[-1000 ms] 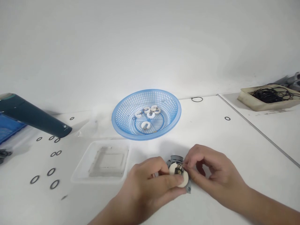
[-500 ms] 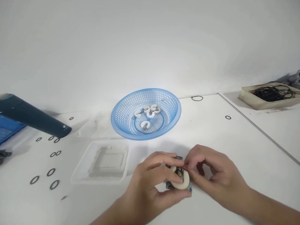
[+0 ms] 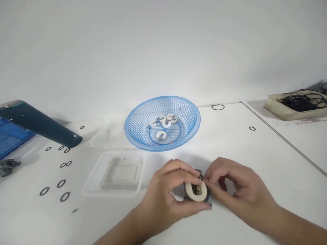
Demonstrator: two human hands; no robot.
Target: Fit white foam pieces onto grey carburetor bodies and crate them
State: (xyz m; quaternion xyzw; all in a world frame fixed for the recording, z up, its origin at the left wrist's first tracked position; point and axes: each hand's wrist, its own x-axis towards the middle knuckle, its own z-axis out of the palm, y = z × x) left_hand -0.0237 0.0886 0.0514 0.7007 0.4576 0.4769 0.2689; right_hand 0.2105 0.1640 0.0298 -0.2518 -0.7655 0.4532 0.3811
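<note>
My left hand [image 3: 163, 200] is wrapped round a small grey part with a white ring-shaped piece [image 3: 196, 192] on its face, holding it just above the white table [image 3: 230, 143]. My right hand [image 3: 235, 190] pinches at the top edge of the same part with thumb and forefinger, where a small dark ring seems to sit. Behind the hands stands a blue mesh basket [image 3: 138, 131] holding several white C-shaped pieces [image 3: 163, 124].
A clear shallow tray [image 3: 94, 185] lies left of my hands. Several black O-rings [image 3: 61, 183] are scattered at the left, two more [image 3: 218, 107] at the back right. A dark teal tool [image 3: 41, 124] lies far left. A beige tray of black rings [image 3: 293, 105] sits far right.
The part has turned in my left hand, so the white ring now faces me flatter. My left fingers have closed further over its top. The view shifted slightly left.
</note>
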